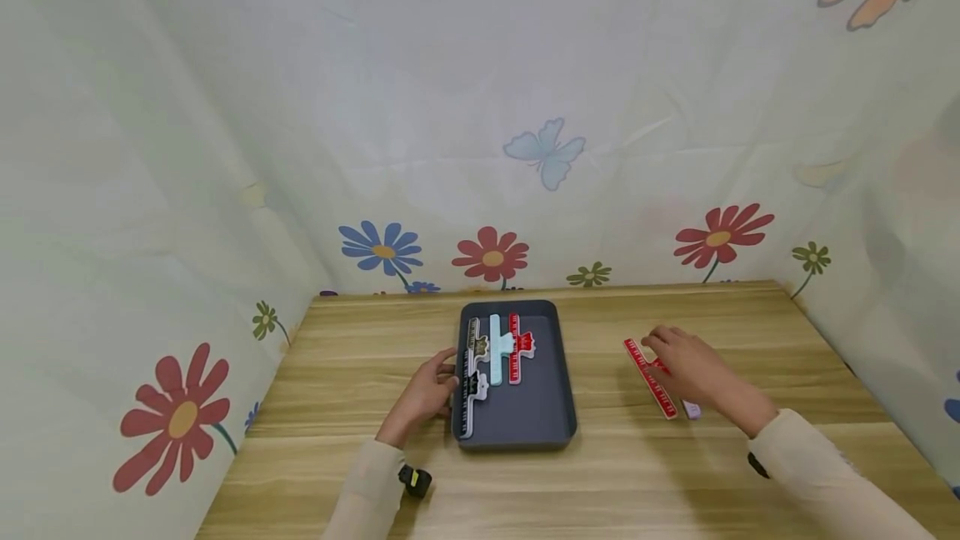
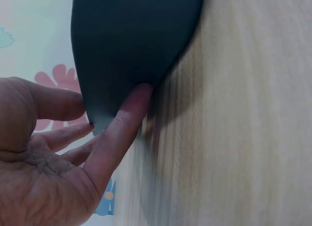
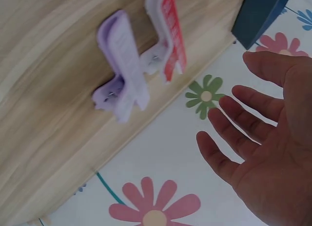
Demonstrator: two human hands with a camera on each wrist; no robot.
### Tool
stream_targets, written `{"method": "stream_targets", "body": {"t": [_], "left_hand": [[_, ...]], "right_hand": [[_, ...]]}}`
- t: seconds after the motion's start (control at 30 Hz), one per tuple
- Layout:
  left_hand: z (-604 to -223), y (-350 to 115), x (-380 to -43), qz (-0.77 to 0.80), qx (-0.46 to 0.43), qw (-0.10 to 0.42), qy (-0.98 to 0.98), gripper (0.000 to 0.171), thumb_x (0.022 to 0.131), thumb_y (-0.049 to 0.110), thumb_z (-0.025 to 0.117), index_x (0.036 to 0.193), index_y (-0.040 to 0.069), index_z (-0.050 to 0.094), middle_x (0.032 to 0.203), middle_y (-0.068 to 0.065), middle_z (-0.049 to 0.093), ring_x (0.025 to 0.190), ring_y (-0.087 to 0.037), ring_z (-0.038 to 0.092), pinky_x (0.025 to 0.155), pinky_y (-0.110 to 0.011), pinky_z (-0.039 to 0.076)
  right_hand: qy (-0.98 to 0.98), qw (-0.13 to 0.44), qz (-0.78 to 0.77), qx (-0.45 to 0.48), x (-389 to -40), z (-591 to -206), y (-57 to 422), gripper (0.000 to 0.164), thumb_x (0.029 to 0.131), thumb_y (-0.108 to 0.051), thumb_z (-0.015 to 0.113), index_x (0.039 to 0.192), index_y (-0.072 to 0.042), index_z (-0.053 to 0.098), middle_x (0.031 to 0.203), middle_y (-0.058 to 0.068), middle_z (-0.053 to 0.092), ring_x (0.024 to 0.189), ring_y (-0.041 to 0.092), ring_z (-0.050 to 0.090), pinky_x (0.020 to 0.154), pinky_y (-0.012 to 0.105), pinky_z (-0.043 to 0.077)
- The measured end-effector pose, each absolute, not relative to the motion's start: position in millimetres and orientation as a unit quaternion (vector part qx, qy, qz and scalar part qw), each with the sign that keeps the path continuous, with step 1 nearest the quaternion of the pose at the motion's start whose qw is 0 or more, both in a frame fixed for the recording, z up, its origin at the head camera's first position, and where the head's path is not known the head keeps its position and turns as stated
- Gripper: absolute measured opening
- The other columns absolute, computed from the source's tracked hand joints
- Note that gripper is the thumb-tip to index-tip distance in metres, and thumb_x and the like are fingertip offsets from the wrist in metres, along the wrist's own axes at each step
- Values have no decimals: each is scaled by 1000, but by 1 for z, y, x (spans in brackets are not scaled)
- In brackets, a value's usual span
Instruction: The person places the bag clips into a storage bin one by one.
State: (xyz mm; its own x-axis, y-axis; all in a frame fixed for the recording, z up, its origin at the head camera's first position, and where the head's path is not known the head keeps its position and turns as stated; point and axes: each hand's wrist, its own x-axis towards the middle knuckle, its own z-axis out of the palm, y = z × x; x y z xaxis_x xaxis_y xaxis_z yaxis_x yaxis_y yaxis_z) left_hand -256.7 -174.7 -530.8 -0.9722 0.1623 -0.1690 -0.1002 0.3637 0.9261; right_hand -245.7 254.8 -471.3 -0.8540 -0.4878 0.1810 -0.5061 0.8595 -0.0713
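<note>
A dark grey tray point(image 1: 525, 432) lies on the wooden table, with several clips in its left half: a gold one point(image 1: 478, 347), a black one point(image 1: 472, 386), a pale blue one point(image 1: 496, 350) and a red one point(image 1: 514, 350). My left hand point(image 1: 427, 390) rests against the tray's left side; in the left wrist view, loosely extended fingers point(image 2: 117, 133) touch its outer wall point(image 2: 126, 35). Over on the right, my right hand point(image 1: 684, 363) hovers above another red clip point(image 1: 652, 380) and a lilac clip point(image 3: 124, 65), its fingers spread and nothing between them.
Behind the table hangs a pale cloth point(image 1: 420, 107) printed with flowers and butterflies, and it also covers both sides. A small black device point(image 1: 415, 480) is worn on the left wrist. Bare wood point(image 1: 600, 490) stretches between the tray and the right-hand clips.
</note>
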Motion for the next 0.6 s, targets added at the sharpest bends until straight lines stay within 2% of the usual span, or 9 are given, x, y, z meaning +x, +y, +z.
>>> {"method": "stream_targets", "body": {"t": [0.33, 0.6], "left_hand": [[-531, -174, -255, 556, 16, 117, 823, 57, 97, 1, 48, 152, 10, 34, 137, -31, 50, 101, -33, 66, 54, -38, 59], [-531, -174, -255, 561, 18, 116, 820, 57, 97, 0, 48, 151, 10, 35, 137, -31, 51, 100, -33, 66, 54, -40, 59]], "right_hand": [[-965, 44, 36, 256, -248, -480, 266, 50, 81, -17, 80, 122, 3, 61, 120, 17, 60, 109, 36, 59, 86, 53, 55], [-964, 26, 23, 266, -251, -490, 268, 50, 82, -15, 79, 125, 4, 61, 124, 20, 59, 113, 39, 58, 91, 52, 55]]}}
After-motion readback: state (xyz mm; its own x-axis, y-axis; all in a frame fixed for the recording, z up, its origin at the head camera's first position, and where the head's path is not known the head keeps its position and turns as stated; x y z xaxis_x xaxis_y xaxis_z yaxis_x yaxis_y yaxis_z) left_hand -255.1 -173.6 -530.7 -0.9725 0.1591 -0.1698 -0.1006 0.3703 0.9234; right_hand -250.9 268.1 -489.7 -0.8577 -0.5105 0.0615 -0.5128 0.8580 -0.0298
